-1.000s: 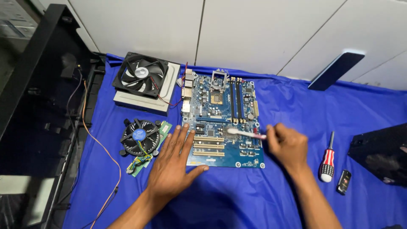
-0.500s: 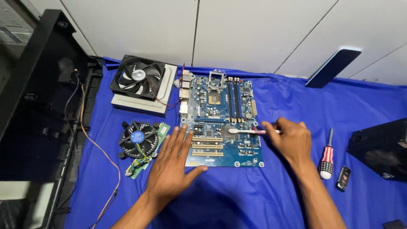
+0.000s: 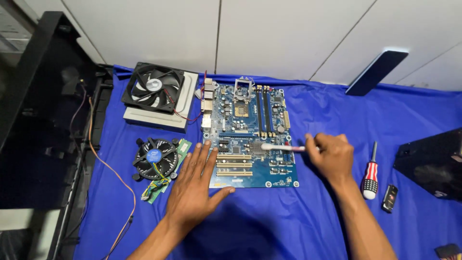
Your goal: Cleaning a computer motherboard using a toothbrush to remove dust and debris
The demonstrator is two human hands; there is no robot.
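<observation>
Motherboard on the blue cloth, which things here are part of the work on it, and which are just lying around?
In use:
motherboard, steadied by the left hand
small brush, held by the right hand

Lying about:
case fan on a grey drive
round cooler
screwdriver

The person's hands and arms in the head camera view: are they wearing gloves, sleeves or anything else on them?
Nothing that shows. The left hand and the right hand are bare, with no gloves. Both forearms are uncovered as far as the picture's lower edge, so no sleeve is in view. No watch, wristband or ring can be seen on either one, though some fingers are partly hidden.
</observation>
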